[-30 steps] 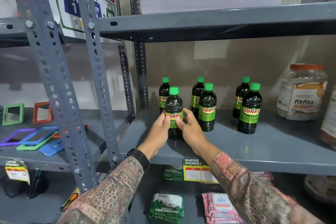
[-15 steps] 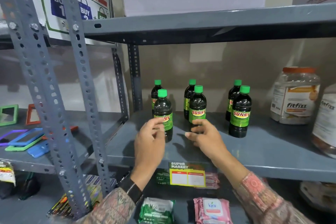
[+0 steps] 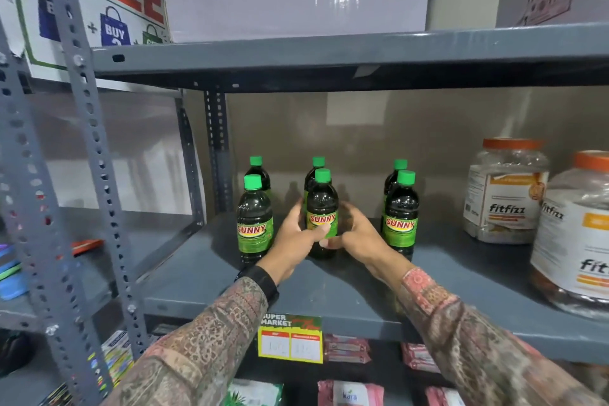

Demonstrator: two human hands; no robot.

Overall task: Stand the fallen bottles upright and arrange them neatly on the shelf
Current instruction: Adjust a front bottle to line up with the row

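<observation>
Standing between both hands (image 3: pixel 329 236): middle front bottle (image 3: pixel 322 208), upright.

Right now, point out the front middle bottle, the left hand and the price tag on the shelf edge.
Front middle bottle (image 3: pixel 322 180): head view, on its green cap.
Left hand (image 3: pixel 294 237): head view, on the back of the hand beside that bottle.
Price tag (image 3: pixel 290 341): head view, on its yellow lower half.
</observation>
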